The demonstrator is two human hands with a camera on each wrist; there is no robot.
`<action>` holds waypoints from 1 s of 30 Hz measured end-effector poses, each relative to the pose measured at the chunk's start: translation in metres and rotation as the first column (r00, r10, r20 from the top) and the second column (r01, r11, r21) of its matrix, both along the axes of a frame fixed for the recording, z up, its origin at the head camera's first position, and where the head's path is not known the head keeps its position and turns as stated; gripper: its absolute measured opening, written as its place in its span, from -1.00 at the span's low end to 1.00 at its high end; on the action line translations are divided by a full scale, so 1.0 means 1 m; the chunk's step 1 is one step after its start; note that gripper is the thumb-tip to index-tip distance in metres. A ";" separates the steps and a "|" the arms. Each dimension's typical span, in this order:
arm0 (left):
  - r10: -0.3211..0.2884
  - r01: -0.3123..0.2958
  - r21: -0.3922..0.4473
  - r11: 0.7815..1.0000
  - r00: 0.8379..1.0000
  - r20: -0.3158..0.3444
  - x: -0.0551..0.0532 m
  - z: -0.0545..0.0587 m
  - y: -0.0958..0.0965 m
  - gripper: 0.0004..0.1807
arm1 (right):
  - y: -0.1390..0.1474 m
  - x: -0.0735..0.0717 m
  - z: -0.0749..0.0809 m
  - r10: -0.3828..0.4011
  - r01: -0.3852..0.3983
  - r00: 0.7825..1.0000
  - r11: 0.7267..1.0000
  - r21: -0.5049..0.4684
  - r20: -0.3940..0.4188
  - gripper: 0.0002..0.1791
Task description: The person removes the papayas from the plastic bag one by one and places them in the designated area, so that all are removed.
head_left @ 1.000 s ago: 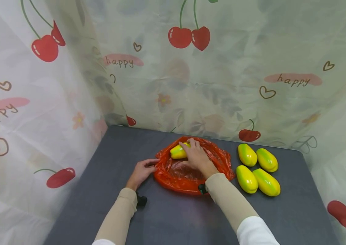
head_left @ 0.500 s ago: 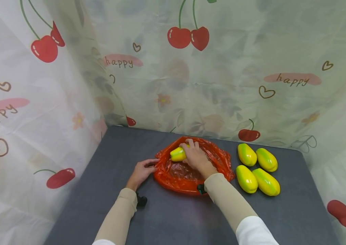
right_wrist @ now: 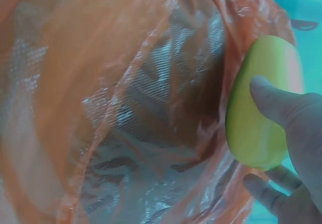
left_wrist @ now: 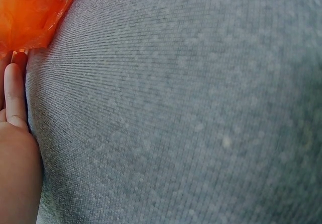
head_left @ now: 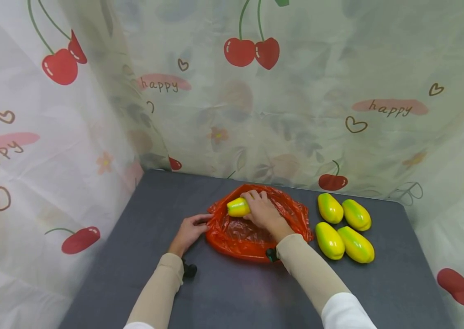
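Observation:
A red plastic bag (head_left: pixel 232 249) lies spread on the table with its mouth facing up. Over the back left of that mouth, my right hand (head_left: pixel 262 210) holds a yellow-green papaya (head_left: pixel 238 207). In the right wrist view the thumb lies along the papaya (right_wrist: pixel 259 128), and the fingertips show beneath its lower end. My left hand (head_left: pixel 189 230) pinches the bag's left rim between thumb and fingers. The left wrist view shows its fingertips at the edge of the bag (left_wrist: pixel 30 17).
To the right of the bag, several more papayas (head_left: pixel 330 241) lie in a close group. The grey cloth-covered table (head_left: pixel 232 297) backs onto a curtain (head_left: pixel 297 82) printed with cherries and hearts, which also hangs at both sides.
My right hand has lowered the papaya slightly toward the bag, its fingers now farther over the fruit. The left hand and the papayas on the right have stayed put.

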State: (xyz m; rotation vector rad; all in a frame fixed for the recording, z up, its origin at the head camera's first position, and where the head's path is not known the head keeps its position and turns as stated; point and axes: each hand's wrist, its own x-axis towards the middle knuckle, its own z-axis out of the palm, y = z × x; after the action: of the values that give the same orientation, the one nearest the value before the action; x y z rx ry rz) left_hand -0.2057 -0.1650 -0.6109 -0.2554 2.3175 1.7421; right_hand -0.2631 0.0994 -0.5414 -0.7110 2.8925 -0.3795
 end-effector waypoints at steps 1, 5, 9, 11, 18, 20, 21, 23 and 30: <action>-0.001 0.001 -0.005 1.000 1.000 -0.002 0.000 0.000 0.000 -0.60 | 0.000 0.000 0.001 0.003 -0.003 1.000 1.000 -0.011 0.002 -0.25; 0.000 0.000 -0.017 1.000 1.000 0.002 0.000 -0.002 0.000 -0.61 | 0.000 0.001 0.010 -0.002 0.004 0.999 0.997 -0.081 0.032 -0.26; 0.005 -0.005 -0.013 1.000 1.000 0.005 -0.001 -0.003 -0.001 -0.60 | 0.002 0.002 0.019 -0.013 0.020 0.998 0.994 -0.112 0.060 -0.27; 0.006 -0.006 -0.006 1.000 1.000 0.006 -0.001 -0.003 -0.001 -0.60 | 0.003 0.003 0.022 -0.016 0.025 0.997 0.992 -0.127 0.070 -0.27; -0.001 0.001 0.003 1.000 1.000 0.005 0.000 -0.004 -0.001 -0.61 | 0.010 0.008 0.024 -0.048 0.075 0.991 0.973 -0.220 0.123 -0.25; -0.002 0.002 0.003 1.000 1.000 0.004 0.000 -0.004 -0.001 -0.61 | 0.012 0.011 0.024 -0.059 0.089 0.990 0.966 -0.242 0.130 -0.25; -0.001 0.001 0.001 1.000 1.000 0.007 0.001 -0.004 -0.001 -0.61 | 0.013 0.012 0.024 -0.064 0.094 0.990 0.963 -0.251 0.129 -0.25; -0.001 0.001 -0.002 1.000 1.000 0.007 0.001 -0.004 -0.001 -0.61 | 0.015 0.014 0.025 -0.072 0.102 0.990 0.959 -0.265 0.120 -0.24; -0.008 0.008 0.007 1.000 1.000 -0.001 0.001 -0.004 -0.002 -0.60 | 0.024 0.020 0.032 -0.105 0.129 0.990 0.941 -0.313 0.092 -0.22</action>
State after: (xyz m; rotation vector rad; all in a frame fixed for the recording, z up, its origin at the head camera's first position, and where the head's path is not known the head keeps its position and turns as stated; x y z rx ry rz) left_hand -0.2049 -0.1673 -0.6147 -0.2437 2.3094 1.7468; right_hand -0.2429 0.1237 -0.5096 -0.5508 2.8399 -0.8843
